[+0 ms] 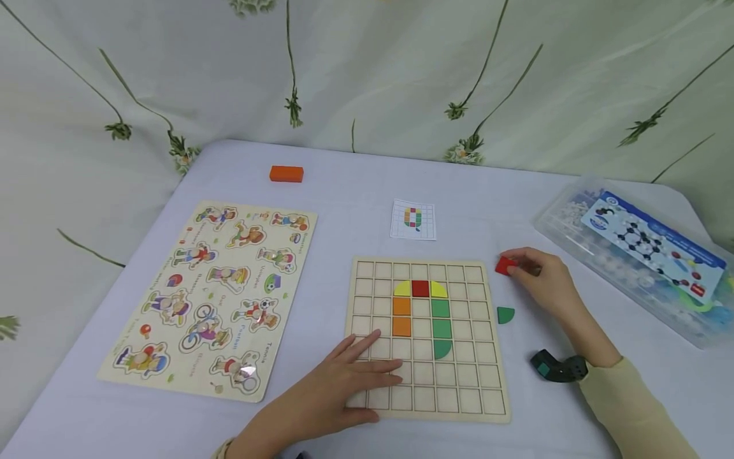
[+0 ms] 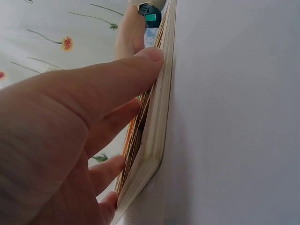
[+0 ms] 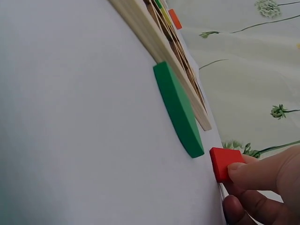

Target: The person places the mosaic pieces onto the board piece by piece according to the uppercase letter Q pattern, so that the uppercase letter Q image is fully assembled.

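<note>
My right hand [image 1: 541, 279] pinches a red square block [image 1: 505, 265] between thumb and fingers, just right of the wooden grid board [image 1: 424, 395]. In the right wrist view the red block [image 3: 226, 164] shows its flat face. Below it on the table lies a green quarter-round block [image 1: 506, 315], beside the board's right edge. My left hand [image 1: 338, 389] rests with spread fingers on the board's lower left corner. Set in the board are a dark red square [image 1: 420, 289], yellow quarter-rounds [image 1: 402, 289], orange squares [image 1: 401, 317], green squares [image 1: 441, 319] and a green quarter-round [image 1: 443, 349].
A small pattern card [image 1: 413, 220] lies behind the board. To the left is a sports picture puzzle board [image 1: 212, 306], with an orange block [image 1: 287, 174] farther back. A clear plastic box [image 1: 631, 268] with a molecule label stands at the right.
</note>
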Motion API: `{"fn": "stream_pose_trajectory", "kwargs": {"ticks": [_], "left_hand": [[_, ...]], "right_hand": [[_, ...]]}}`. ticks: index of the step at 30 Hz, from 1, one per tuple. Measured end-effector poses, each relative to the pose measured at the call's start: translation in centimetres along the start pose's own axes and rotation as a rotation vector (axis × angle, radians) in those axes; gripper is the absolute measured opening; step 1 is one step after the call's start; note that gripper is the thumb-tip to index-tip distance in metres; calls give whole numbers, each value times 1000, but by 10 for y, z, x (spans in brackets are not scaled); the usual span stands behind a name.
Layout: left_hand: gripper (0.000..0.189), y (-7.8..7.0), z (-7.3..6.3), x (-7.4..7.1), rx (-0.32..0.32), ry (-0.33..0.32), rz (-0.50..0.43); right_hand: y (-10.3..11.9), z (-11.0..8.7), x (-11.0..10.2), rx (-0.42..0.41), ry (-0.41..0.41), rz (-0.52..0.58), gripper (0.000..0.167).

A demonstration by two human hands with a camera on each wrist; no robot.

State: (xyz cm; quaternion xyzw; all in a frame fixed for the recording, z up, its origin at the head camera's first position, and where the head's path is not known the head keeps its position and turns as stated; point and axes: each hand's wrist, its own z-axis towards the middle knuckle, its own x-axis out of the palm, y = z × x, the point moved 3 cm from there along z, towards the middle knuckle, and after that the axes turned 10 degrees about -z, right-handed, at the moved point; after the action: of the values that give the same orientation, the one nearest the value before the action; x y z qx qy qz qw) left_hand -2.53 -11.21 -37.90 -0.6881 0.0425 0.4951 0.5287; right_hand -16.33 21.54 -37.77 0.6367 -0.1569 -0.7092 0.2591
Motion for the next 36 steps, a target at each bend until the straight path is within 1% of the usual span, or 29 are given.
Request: {"fn": "stream_pose_trajectory", "kwargs": {"ticks": [4,8,12,15,18,22,25,28,32,36], "left_hand": [[55,-1,0,-1,8,-4,13],[55,-1,0,-1,1,-1,9],[55,-1,0,-1,-8,5,-10],[55,0,0,0,-17,10,-20],[55,-1,0,0,-20,11,-20],[55,-1,0,0,-25,13,-22],[55,-2,0,0,-33,16,-26],[55,-2,0,-1,-38,20,-26],[54,-2,1,-1,-36,24,-20],[54,-2,1,-1,-33,24,-18]], "right_hand": [[0,0,-2,19,14,18,21],[-1,0,-4,53,31,29,22],[3,-1,-6,53,31,75,21],[12,-4,-8,23,39,148,22],[27,-10,-8,-6,72,253,24],[50,-23,0,-11,152,404,22],[64,-35,11,-13,213,479,21],[74,-45,22,-48,243,486,19],[84,-57,35,-120,244,423,17],[88,-65,44,-153,250,364,18]]}}
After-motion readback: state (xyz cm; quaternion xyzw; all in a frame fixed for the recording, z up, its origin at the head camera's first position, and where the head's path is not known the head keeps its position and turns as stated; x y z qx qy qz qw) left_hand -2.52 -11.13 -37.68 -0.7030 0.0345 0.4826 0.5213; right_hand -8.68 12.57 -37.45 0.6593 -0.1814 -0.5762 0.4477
